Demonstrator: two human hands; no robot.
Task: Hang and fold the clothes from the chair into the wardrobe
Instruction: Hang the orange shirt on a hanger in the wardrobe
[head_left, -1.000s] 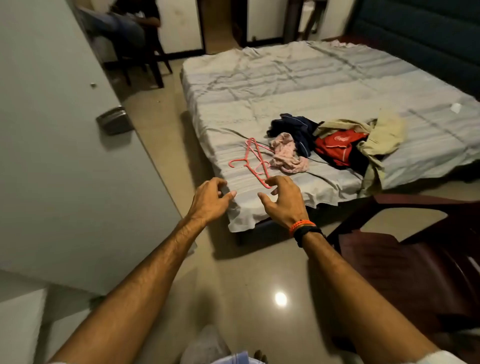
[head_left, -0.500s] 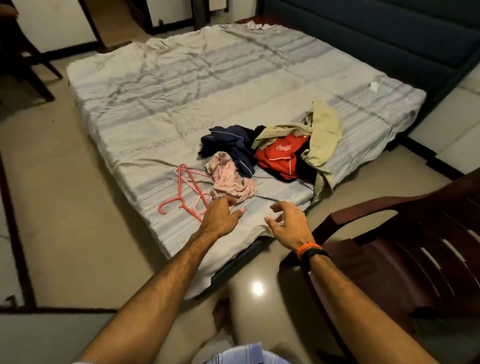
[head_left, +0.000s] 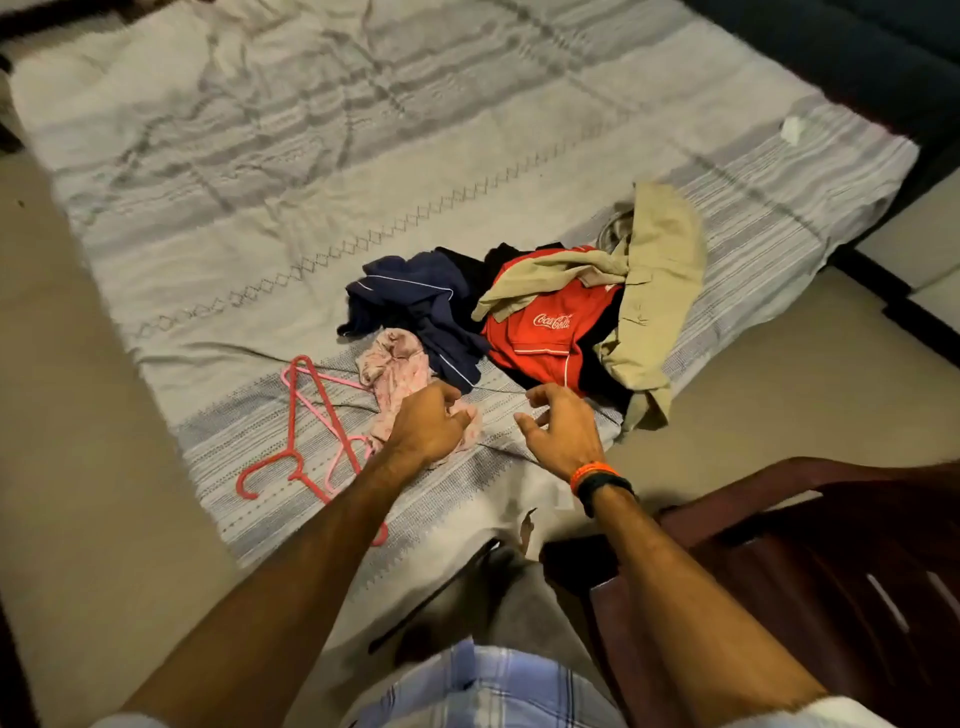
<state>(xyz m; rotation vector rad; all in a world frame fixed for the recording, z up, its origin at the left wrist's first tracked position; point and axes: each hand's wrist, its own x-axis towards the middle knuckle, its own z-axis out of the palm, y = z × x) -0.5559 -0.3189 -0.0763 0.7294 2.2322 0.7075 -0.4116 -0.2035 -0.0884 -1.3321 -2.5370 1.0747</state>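
On the bed (head_left: 363, 171), clothes are heaped by the hangers (head_left: 311, 431) for sorting; the pink cloth (head_left: 395, 364) is touched by the left hand (head_left: 428, 423), its grip hidden, while the right hand (head_left: 561, 431) is held open, empty.

white "Coca-Cola" script logo on the red shirt (head_left: 540, 317), no other legible text

A bed (head_left: 363, 156) with a striped grey sheet holds a pile of clothes (head_left: 545, 312), some pink hangers (head_left: 306, 415) and a small white scrap (head_left: 792, 129).
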